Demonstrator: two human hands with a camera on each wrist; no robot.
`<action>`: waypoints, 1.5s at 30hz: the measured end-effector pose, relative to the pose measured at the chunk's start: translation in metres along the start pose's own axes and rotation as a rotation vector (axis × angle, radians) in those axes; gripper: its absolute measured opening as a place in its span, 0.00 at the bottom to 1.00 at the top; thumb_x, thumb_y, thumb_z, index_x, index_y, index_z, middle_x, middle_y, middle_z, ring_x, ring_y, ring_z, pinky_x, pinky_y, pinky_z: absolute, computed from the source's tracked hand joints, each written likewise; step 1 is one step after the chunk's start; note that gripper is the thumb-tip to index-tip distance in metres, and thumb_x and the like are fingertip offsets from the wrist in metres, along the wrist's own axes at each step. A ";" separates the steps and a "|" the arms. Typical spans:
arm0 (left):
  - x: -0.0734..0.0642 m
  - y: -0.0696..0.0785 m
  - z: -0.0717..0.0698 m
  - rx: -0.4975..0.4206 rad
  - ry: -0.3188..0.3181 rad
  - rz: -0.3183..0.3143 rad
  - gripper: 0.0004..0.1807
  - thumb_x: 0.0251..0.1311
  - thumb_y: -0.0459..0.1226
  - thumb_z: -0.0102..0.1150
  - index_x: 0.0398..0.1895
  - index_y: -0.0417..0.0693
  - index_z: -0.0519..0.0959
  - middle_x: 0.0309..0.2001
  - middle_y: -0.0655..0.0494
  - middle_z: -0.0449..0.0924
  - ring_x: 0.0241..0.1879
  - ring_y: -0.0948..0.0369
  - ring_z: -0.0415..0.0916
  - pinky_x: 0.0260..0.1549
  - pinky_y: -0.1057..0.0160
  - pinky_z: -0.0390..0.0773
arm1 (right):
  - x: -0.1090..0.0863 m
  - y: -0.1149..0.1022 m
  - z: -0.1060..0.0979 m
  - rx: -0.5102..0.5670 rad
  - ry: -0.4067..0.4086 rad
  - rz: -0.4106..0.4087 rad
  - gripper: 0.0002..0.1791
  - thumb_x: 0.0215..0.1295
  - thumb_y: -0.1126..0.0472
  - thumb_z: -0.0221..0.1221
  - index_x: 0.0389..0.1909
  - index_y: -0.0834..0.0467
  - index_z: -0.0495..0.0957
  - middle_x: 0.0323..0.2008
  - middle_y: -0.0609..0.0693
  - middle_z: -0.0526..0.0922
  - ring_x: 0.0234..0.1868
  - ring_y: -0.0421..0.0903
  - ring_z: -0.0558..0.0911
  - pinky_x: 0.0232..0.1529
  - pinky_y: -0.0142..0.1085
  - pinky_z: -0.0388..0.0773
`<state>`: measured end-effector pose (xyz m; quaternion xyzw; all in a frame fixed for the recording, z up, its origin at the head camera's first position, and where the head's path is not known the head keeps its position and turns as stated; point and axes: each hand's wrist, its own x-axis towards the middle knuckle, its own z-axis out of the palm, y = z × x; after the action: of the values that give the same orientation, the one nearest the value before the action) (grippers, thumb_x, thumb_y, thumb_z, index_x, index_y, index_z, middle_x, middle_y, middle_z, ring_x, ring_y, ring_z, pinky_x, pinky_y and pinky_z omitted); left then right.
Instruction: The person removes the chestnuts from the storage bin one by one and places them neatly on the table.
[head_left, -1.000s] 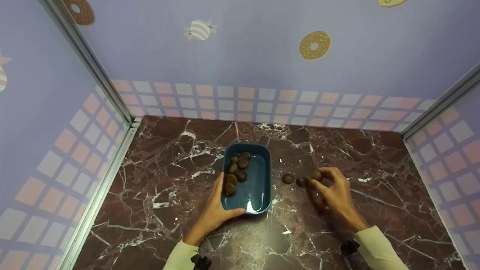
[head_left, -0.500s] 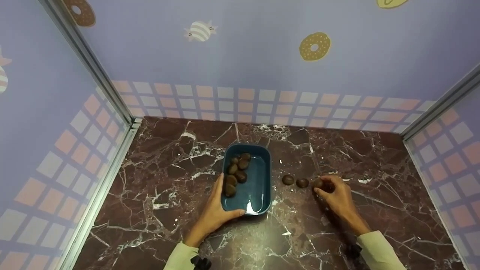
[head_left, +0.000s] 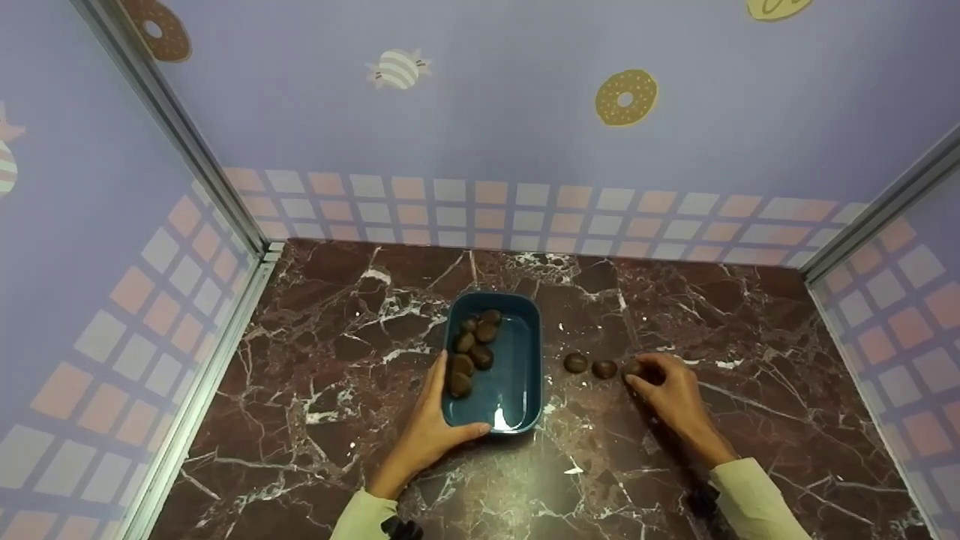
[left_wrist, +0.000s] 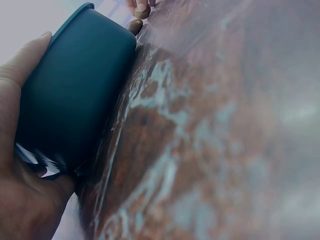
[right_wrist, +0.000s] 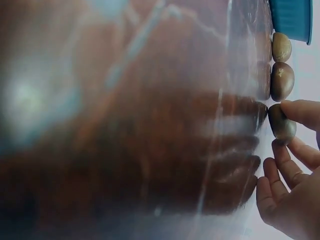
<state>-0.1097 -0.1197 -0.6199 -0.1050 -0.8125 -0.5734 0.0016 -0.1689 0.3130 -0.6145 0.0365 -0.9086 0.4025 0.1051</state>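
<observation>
My left hand (head_left: 431, 431) grips the near left corner of a teal rectangular dish (head_left: 517, 375), thumb along the near rim and fingers against its left side. Several brown chestnuts (head_left: 480, 356) lie along the left half of the dish. My right hand (head_left: 675, 394) pinches another chestnut (right_wrist: 282, 124) between thumb and fingertips, right at the tabletop. Two loose chestnuts, one nearer the dish (head_left: 576, 363) and one in the middle (head_left: 604, 368), sit in a row with it. In the left wrist view, the outer wall of the dish hides its contents.
A glossy dark red marbled tabletop (head_left: 360, 442) lies under everything. Behind it rises a lilac wall (head_left: 510, 97) with sweets and a checked band. Side walls with metal corner rails (head_left: 202, 150) stand at left and right.
My right hand has brought its chestnut down and slightly nearer to me, into line with the two loose ones. My left hand and the dish have stayed put.
</observation>
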 end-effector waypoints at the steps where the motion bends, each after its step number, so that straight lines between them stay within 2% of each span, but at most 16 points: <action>1: 0.000 0.000 0.000 0.000 0.001 0.001 0.78 0.48 0.50 0.91 0.92 0.43 0.43 0.89 0.34 0.41 0.87 0.36 0.44 0.79 0.29 0.53 | 0.000 0.000 0.000 0.000 -0.001 -0.004 0.19 0.63 0.70 0.78 0.54 0.68 0.88 0.49 0.62 0.89 0.53 0.62 0.87 0.58 0.43 0.79; 5: 0.001 0.001 0.000 -0.001 0.007 0.003 0.78 0.47 0.50 0.92 0.92 0.43 0.43 0.89 0.34 0.42 0.86 0.36 0.45 0.79 0.29 0.53 | 0.001 -0.001 -0.001 -0.011 0.002 -0.024 0.18 0.63 0.70 0.78 0.53 0.68 0.88 0.49 0.62 0.89 0.53 0.62 0.86 0.58 0.45 0.79; 12: 0.000 0.000 0.001 0.005 0.013 0.016 0.78 0.46 0.50 0.92 0.91 0.42 0.44 0.89 0.34 0.44 0.86 0.37 0.46 0.80 0.31 0.53 | 0.006 -0.010 -0.004 -0.021 0.005 -0.076 0.19 0.64 0.70 0.77 0.54 0.70 0.87 0.52 0.66 0.87 0.58 0.66 0.81 0.63 0.59 0.74; 19: 0.002 0.000 0.001 0.013 0.013 0.037 0.78 0.47 0.50 0.91 0.91 0.40 0.44 0.89 0.34 0.45 0.86 0.36 0.47 0.80 0.31 0.52 | 0.012 -0.035 -0.004 -0.035 0.051 -0.204 0.17 0.59 0.73 0.78 0.50 0.69 0.88 0.49 0.63 0.88 0.54 0.64 0.82 0.58 0.56 0.74; 23: 0.001 0.000 0.000 0.001 0.005 0.025 0.78 0.48 0.51 0.91 0.91 0.41 0.43 0.89 0.35 0.44 0.86 0.36 0.46 0.80 0.30 0.53 | 0.013 -0.048 0.000 -0.041 0.043 -0.249 0.19 0.59 0.72 0.79 0.50 0.67 0.88 0.50 0.62 0.88 0.54 0.63 0.82 0.57 0.57 0.76; 28: 0.001 -0.001 0.000 -0.012 -0.005 0.018 0.77 0.50 0.49 0.90 0.91 0.41 0.42 0.89 0.33 0.42 0.86 0.36 0.45 0.79 0.29 0.53 | 0.015 -0.061 0.005 -0.037 0.019 -0.280 0.19 0.57 0.72 0.80 0.50 0.66 0.88 0.50 0.61 0.88 0.54 0.62 0.82 0.57 0.57 0.77; 45: 0.001 -0.001 0.001 0.012 0.013 0.023 0.78 0.48 0.51 0.91 0.92 0.42 0.43 0.89 0.35 0.44 0.86 0.36 0.47 0.80 0.30 0.52 | 0.025 -0.091 0.024 0.007 -0.062 -0.367 0.18 0.59 0.72 0.79 0.50 0.65 0.89 0.50 0.57 0.87 0.55 0.58 0.84 0.60 0.56 0.80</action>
<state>-0.1104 -0.1193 -0.6213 -0.1106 -0.8146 -0.5693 0.0144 -0.1837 0.2348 -0.5587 0.2145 -0.8880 0.3786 0.1485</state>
